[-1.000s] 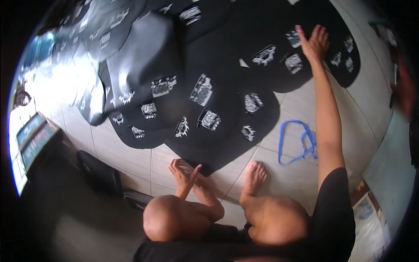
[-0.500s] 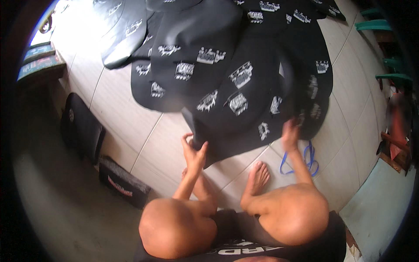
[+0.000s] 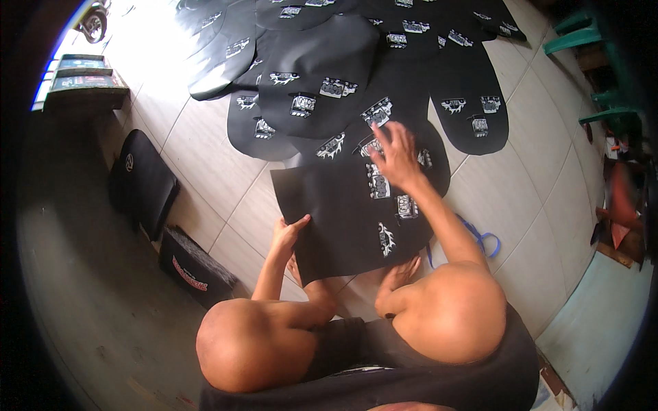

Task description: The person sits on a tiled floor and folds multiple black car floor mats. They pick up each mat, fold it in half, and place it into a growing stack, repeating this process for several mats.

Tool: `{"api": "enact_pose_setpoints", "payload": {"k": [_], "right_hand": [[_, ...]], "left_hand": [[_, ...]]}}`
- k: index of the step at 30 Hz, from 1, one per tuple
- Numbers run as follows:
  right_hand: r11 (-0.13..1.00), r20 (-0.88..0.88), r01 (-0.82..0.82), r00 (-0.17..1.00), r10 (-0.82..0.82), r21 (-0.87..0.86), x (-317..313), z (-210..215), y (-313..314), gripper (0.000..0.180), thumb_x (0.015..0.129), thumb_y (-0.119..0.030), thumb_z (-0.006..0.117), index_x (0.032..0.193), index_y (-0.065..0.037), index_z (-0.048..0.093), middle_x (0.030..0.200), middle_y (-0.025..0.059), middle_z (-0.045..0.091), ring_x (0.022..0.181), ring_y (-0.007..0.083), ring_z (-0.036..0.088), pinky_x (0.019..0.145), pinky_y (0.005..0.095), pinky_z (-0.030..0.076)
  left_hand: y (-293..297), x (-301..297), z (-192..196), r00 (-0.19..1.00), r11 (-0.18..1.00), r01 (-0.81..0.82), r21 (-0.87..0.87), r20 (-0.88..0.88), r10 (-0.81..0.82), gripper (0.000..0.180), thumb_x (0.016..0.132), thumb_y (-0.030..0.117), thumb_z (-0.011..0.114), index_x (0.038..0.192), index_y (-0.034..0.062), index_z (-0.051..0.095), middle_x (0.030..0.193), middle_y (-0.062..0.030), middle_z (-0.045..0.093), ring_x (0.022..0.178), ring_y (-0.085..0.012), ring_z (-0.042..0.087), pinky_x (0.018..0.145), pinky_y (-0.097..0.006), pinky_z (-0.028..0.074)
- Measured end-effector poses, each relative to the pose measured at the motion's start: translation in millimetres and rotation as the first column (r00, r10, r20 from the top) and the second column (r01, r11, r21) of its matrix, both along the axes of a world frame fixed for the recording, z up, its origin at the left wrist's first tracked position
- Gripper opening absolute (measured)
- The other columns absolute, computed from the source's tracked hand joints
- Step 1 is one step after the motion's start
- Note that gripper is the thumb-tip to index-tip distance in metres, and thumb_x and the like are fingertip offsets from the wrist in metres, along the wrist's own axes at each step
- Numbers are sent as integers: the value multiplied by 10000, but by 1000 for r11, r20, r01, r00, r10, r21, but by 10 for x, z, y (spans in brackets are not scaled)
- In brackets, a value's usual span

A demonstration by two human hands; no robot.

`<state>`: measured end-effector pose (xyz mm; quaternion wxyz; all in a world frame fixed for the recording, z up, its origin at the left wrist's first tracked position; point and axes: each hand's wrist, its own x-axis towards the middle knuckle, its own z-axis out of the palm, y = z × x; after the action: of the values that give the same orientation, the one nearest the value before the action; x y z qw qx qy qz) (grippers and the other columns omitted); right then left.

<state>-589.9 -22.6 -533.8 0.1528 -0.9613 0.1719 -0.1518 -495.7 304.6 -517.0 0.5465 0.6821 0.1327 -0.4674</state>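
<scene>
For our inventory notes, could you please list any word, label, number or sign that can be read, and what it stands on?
Locations only; I won't copy wording.
Black sheet: white prints, any wording too small to read.
Block: red and white lettering.
Pad: pale round emblem.
Shirt: white print, mostly hidden, unreadable.
Panels: markings too blurred.

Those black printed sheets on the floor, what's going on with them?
A person sitting low, knees bent, is handling a black sheet with white prints. The left hand pinches its left edge, thumb on top. The right hand is open over the prints; whether it touches them is hard to tell. Beyond, other black sheets with similar prints lie overlapping on the tiled floor.
</scene>
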Motion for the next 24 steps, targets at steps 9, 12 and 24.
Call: {"api": "enact_pose_setpoints", "payload": {"k": [9,12,24], "right_hand": [[996,-78,-52,996,46,-73,-11,-250,-377,569,924,-421,604,1412,-139,522,1415,208,435,1375,354,354,1133,513,271],[989,-86,98,990,-108,-111,-30,-232,-444,557,888,-358,633,1365,-83,550,1452,196,434,1407,370,332,1161,522,242],[999,-98,33,994,-36,-36,-292,-233,-578,987,856,-699,555,1533,-30,293,1615,185,229,1515,348,135,1220,520,82]], "left_hand": [[609,-139,211,989,973,-131,192,90,115,443,794,121,836,1141,-51,622,1010,-110,705,901,-196,680,806,-330,550],[883,-150,245,977,971,-152,182,178,119,434,786,142,847,1133,-29,649,1018,-93,708,883,-183,679,795,-320,543],[1674,140,93,960,926,-203,320,252,123,407,879,304,769,1118,-13,678,1009,-73,713,893,-147,668,807,-286,515]]}}
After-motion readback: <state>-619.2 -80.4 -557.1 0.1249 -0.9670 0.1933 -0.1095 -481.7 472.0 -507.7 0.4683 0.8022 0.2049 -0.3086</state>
